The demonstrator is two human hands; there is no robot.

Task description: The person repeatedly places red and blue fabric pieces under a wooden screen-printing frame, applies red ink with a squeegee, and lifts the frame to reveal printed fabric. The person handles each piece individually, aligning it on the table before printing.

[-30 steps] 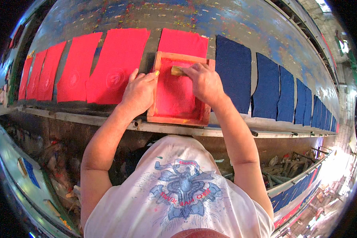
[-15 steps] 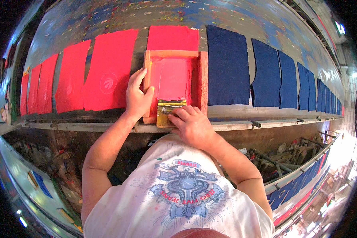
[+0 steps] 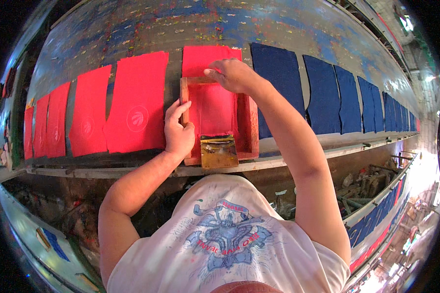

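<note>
Left hand (image 3: 179, 136) clamps wooden frame (image 3: 253, 133) at left, likely steadying it; right hand (image 3: 233, 76) at far edge, grip unclear

Couldn't see far R corner of wooden frame (image 3: 253, 132) behind R hand (image 3: 237, 75), nor confirm grip there. Missed part of L rail (image 3: 184, 93) under L hand (image 3: 179, 133), plus lower part of red cloth (image 3: 200, 56) beneath frame. Couldn't count tiny navy pcs (image 3: 388, 112) at far R. Found shirt (image 3: 220, 273) cut off by btm edge.

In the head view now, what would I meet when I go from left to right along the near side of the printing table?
Uncovered red fabric panels → left hand → wooden-framed printing screen → dark blue fabric panels.
</note>
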